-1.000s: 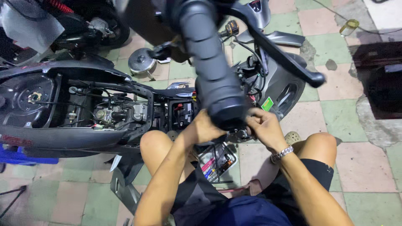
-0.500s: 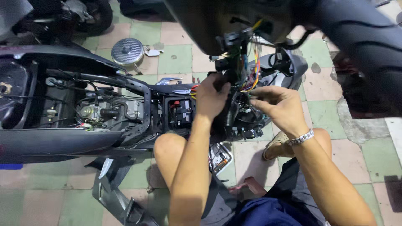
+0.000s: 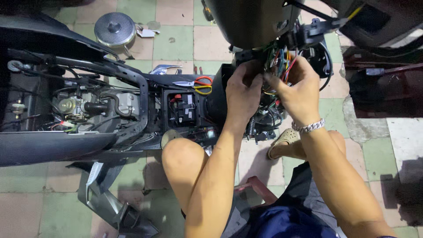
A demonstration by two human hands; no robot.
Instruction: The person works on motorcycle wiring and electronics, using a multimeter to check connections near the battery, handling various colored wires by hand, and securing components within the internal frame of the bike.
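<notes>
A stripped black scooter (image 3: 66, 141) stands in front of me with its engine (image 3: 83, 108) and battery (image 3: 183, 108) bared. Under its front panel hangs a bundle of coloured wires (image 3: 280, 61). My left hand (image 3: 242, 94) grips the left side of that bundle. My right hand (image 3: 297, 90), a metal bracelet on its wrist, pinches the wires from the right. Both hands touch the bundle and hide part of it. My bare knee (image 3: 185, 154) is just below the battery bay.
Orange-handled scissors (image 3: 198, 83) lie on the scooter's floor by the battery. A round chrome cover (image 3: 115, 28) rests on the tiled floor at the back. A loose grey body panel (image 3: 105, 198) lies at the lower left. A sandalled foot (image 3: 286, 141) is beneath the wires.
The view has swung down and right off the handlebar grip. Both hands have gone up from low on the frame to the wire bundle under the front panel.
</notes>
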